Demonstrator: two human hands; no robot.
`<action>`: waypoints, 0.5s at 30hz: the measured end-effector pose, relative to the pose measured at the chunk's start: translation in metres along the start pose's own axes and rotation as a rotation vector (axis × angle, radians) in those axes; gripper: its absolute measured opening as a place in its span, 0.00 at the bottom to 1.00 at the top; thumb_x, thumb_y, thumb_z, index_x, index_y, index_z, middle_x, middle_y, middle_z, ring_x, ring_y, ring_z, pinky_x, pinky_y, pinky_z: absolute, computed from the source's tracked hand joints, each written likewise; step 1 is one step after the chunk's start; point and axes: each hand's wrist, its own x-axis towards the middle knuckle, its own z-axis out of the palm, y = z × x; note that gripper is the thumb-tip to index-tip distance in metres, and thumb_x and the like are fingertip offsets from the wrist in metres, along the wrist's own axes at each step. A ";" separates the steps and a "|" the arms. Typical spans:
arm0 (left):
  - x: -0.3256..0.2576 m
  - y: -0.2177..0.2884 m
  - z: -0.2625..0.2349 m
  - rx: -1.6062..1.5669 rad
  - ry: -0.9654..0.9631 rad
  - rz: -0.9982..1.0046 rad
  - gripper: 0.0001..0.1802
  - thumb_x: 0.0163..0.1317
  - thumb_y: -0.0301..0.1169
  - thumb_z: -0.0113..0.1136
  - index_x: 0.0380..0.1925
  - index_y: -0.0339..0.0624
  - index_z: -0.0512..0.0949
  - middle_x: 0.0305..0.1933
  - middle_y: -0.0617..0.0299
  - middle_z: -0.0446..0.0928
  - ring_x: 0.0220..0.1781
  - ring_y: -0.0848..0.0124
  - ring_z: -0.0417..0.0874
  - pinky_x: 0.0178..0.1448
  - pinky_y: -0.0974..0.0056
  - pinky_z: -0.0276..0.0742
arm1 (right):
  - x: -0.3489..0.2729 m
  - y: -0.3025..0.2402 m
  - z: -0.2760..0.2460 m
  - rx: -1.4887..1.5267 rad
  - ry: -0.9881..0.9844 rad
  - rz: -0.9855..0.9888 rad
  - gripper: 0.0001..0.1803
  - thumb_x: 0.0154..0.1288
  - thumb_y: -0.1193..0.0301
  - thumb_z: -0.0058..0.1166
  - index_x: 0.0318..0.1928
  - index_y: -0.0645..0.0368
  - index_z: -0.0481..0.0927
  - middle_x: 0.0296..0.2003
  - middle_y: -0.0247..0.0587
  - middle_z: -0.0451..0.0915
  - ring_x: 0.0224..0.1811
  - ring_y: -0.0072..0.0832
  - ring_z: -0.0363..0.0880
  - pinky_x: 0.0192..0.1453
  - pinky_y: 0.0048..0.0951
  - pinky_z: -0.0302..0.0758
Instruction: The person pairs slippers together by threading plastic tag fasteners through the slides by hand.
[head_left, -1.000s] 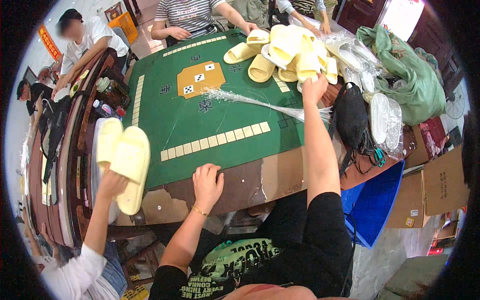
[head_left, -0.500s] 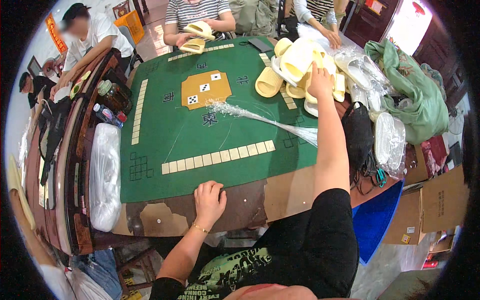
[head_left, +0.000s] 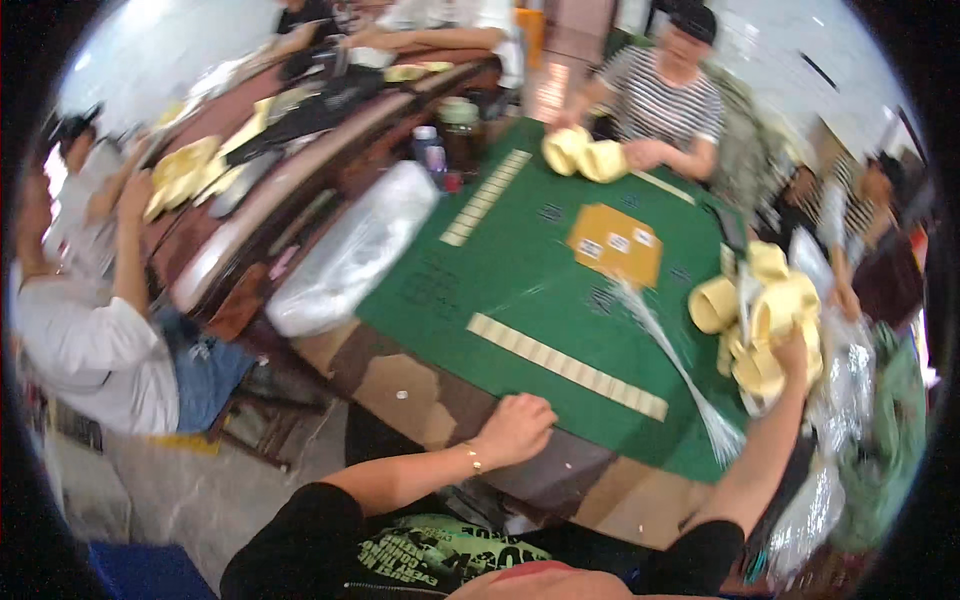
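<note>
Much of the picture is smeared by motion. My right hand (head_left: 791, 352) is at a heap of pale yellow slippers (head_left: 775, 300) on the right of the table, its fingers closed on one of them. The finger ends are blurred against the heap. At the table's near edge rests my left hand (head_left: 520, 428), fingers curled in and nothing visible in them. Between my hands a bundle of clear plastic strands (head_left: 680, 365) lies spread over the green printed mat (head_left: 520, 270).
A row of pale tiles (head_left: 565, 365) is printed on the mat. Left of it lies a clear plastic roll (head_left: 355, 245), near a jar (head_left: 460, 130) and bottle (head_left: 428, 150). Across the table, a person in stripes (head_left: 665, 105) holds yellow slippers (head_left: 585, 155). Clear wrapping (head_left: 845, 370) lies right.
My view has swung left, bringing a person in white and a side table with slippers into sight. My right hand stays at the slipper heap; my left hand stays at the table edge.
</note>
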 end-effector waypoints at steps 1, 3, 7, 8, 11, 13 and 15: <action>-0.008 -0.004 -0.005 0.061 0.009 -0.061 0.10 0.51 0.31 0.57 0.34 0.44 0.73 0.38 0.60 0.70 0.46 0.62 0.70 0.49 0.57 0.64 | 0.002 -0.068 0.013 0.159 -0.087 0.004 0.26 0.47 0.74 0.56 0.50 0.67 0.71 0.38 0.50 0.78 0.42 0.38 0.77 0.48 0.34 0.72; -0.007 -0.001 -0.001 0.026 0.007 -0.029 0.10 0.51 0.31 0.59 0.35 0.45 0.73 0.39 0.61 0.70 0.45 0.61 0.70 0.49 0.57 0.65 | -0.005 -0.029 0.005 0.255 -0.128 0.208 0.30 0.39 0.79 0.54 0.51 0.66 0.69 0.39 0.47 0.76 0.40 0.36 0.76 0.43 0.31 0.73; -0.009 -0.003 -0.004 0.046 0.069 -0.013 0.10 0.51 0.31 0.59 0.34 0.45 0.73 0.38 0.61 0.70 0.44 0.63 0.70 0.47 0.59 0.65 | -0.014 -0.051 0.001 0.526 -0.190 0.297 0.32 0.37 0.81 0.51 0.51 0.65 0.70 0.36 0.40 0.76 0.38 0.31 0.74 0.42 0.27 0.71; -0.008 -0.002 -0.004 0.045 0.078 -0.016 0.10 0.51 0.31 0.59 0.34 0.45 0.73 0.38 0.61 0.70 0.44 0.63 0.70 0.47 0.59 0.65 | -0.013 -0.044 -0.003 0.418 -0.238 0.311 0.35 0.38 0.80 0.51 0.55 0.64 0.67 0.40 0.41 0.75 0.41 0.33 0.73 0.46 0.27 0.70; -0.008 -0.002 -0.004 0.042 0.068 -0.002 0.09 0.51 0.30 0.58 0.33 0.44 0.73 0.37 0.61 0.69 0.44 0.64 0.70 0.47 0.60 0.65 | -0.016 -0.030 -0.005 0.561 -0.179 0.353 0.36 0.40 0.77 0.52 0.57 0.65 0.64 0.42 0.43 0.73 0.41 0.35 0.72 0.47 0.28 0.69; -0.009 -0.005 -0.003 0.043 0.080 -0.018 0.09 0.51 0.30 0.58 0.33 0.44 0.73 0.37 0.62 0.69 0.44 0.64 0.70 0.48 0.60 0.65 | -0.020 -0.035 -0.011 0.769 -0.195 0.377 0.34 0.43 0.76 0.51 0.57 0.65 0.64 0.43 0.43 0.72 0.41 0.34 0.72 0.47 0.28 0.70; -0.011 -0.003 -0.002 0.006 0.074 -0.010 0.09 0.50 0.29 0.59 0.33 0.44 0.72 0.38 0.61 0.69 0.45 0.64 0.70 0.48 0.60 0.65 | -0.029 -0.025 -0.021 0.987 -0.172 0.449 0.30 0.46 0.76 0.50 0.55 0.65 0.65 0.43 0.43 0.72 0.42 0.34 0.72 0.47 0.29 0.71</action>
